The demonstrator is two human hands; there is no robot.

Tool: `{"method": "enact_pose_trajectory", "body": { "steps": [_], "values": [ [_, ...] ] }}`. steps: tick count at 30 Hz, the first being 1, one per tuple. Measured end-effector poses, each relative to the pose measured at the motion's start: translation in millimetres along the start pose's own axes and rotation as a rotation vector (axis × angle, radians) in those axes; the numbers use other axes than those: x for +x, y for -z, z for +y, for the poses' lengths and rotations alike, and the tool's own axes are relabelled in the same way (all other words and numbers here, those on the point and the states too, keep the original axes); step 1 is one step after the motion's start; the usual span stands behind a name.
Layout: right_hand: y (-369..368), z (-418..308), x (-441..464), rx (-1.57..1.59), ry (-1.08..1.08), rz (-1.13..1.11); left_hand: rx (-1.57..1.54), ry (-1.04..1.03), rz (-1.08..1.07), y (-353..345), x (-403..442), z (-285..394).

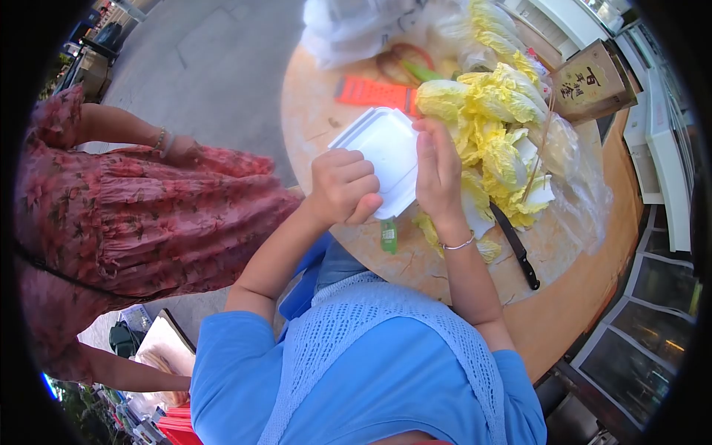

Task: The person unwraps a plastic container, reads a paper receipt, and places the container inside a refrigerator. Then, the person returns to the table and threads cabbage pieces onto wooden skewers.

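A white plastic lid or shallow tray (393, 152) is held up over the round table (304, 111). My right hand (437, 167) grips its right edge, fingers behind and thumb along the side. Curled against its left side is my left hand (345, 185), knuckles up, over the white surface. Yellow-green cabbage leaves (493, 111) lie heaped just right of my right hand. An orange grater-like tool (374, 93) rests behind the lid, and a small green packet (389, 236) lies below it. A black-handled knife (515, 248) lies right of my right wrist.
Clear plastic bags (578, 178) lie right of the leaves. White bags (356, 30) and a reddish ring-shaped item (404, 61) are at the back. A printed box (591, 81) stands at the back right. Another person in a red floral dress (163, 215) stands at the left.
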State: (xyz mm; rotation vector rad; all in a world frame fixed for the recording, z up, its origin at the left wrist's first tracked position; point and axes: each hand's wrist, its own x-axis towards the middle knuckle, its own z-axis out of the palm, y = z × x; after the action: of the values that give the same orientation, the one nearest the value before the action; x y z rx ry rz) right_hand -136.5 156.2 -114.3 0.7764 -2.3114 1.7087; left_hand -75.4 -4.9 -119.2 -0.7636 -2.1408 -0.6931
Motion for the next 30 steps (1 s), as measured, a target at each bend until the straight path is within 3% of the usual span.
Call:
{"method": "enact_pose_trajectory", "body": {
  "steps": [8,10,12,14,15,17,20,30],
  "values": [
    [0.3,-2.0,-4.1,0.111,-0.092,0.043,-0.055,0.040,-0.007,2.7,1.7,3.2],
    [6.9,4.3,-14.0,0.161,-0.160,0.131,-0.251,0.356,0.215,2.8,-1.1,4.4],
    [21.2,3.1,-25.5,0.213,-0.225,0.225,-0.157,0.642,0.313,8.6,4.5,-8.4],
    [38.3,-6.5,-42.8,0.422,-0.539,0.124,-0.245,0.865,0.217,6.2,7.2,-29.7],
    [41.0,-7.7,-48.4,0.420,-0.540,0.127,-0.248,0.865,0.215,12.4,10.4,-36.7],
    [43.8,-8.2,-55.1,0.745,-0.914,-0.213,-0.705,1.346,-0.391,30.7,23.9,-48.5],
    [33.0,-28.3,-51.8,0.700,-0.890,-0.167,-0.778,1.318,-0.564,36.6,41.6,-58.3],
    [35.4,-10.6,-40.8,0.803,-0.900,-0.108,-1.077,1.432,-0.686,38.2,31.6,-70.9]
  ]
}}
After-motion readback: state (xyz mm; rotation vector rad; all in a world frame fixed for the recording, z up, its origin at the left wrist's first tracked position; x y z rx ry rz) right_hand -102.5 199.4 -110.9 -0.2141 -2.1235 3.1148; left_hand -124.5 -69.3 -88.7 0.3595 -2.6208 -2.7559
